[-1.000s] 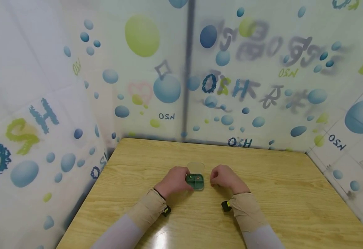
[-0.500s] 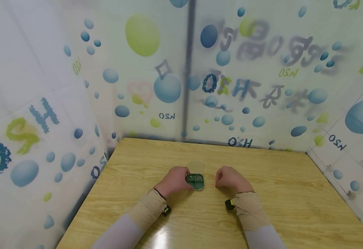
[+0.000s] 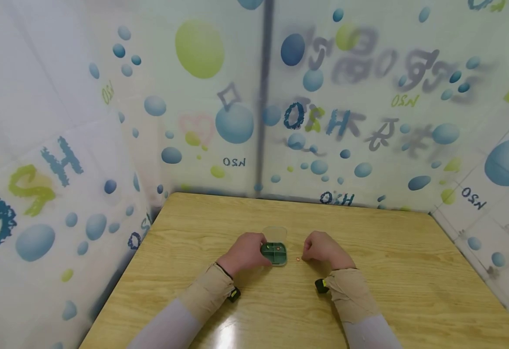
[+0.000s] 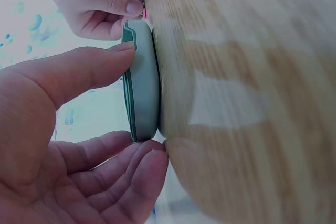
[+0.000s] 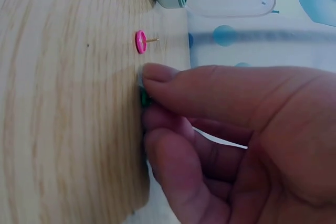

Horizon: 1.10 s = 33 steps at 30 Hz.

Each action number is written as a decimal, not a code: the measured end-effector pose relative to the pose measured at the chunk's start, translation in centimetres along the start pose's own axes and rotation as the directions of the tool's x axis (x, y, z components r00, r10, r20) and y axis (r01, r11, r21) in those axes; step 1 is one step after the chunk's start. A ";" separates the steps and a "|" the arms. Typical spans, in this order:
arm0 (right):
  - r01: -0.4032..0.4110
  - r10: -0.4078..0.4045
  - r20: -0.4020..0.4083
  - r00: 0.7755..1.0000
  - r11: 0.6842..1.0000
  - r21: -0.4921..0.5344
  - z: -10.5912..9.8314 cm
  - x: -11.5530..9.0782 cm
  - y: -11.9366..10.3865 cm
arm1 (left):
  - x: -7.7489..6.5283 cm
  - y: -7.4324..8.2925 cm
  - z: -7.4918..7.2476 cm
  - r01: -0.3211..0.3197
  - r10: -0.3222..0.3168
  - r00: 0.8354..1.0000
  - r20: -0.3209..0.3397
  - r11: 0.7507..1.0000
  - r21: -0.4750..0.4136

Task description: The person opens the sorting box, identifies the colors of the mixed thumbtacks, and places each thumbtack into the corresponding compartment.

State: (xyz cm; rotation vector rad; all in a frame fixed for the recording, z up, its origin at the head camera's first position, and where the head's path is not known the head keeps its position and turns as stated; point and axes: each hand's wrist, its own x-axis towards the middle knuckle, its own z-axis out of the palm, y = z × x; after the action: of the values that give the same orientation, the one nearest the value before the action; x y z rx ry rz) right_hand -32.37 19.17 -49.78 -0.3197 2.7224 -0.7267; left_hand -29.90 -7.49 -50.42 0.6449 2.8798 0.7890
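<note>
My left hand (image 3: 246, 253) grips a small green compartment box (image 3: 276, 260) on the table, thumb on one side and fingers on the other. Its clear lid (image 3: 275, 234) stands open at the back. Two small items lie in its far compartments, one of them reddish. A pink thumbtack (image 5: 140, 42) lies on its flat head right of the box, pin upward. Just right of that tack, my right hand (image 3: 324, 250) pinches a small green thumbtack (image 5: 145, 97) between thumb and fingertips, close to the tabletop. Fingers hide most of the green tack.
A wooden table (image 3: 389, 266) extends around both hands, its far edge against a curtain (image 3: 346, 97) printed with bubbles and letters. Similar sheeting closes in the left and right sides. Each wrist carries a small black camera (image 3: 321, 286).
My right hand has moved slightly right, away from the box, uncovering the pink thumbtack on the table. Over the last half second it has stayed nearly still. My left hand keeps its hold.
</note>
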 end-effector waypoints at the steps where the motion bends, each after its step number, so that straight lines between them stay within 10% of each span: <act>1: -0.002 0.002 -0.003 1.000 1.000 0.006 0.0 0.0 0.0 | 0.0 0.0 0.0 0.000 0.000 1.000 0.001 1.000 -0.001; 33: 0.025 -0.017 -0.125 0.992 0.998 0.062 0.3 0.5 -0.3 | -0.2 0.1 -0.3 -0.001 0.001 1.000 0.013 1.000 0.000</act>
State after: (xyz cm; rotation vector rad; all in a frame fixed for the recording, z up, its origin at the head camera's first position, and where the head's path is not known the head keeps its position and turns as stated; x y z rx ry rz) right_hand -32.72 18.66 -49.98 -0.2976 2.8090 -0.8648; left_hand -29.77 -7.61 -50.15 0.6485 2.8685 0.7815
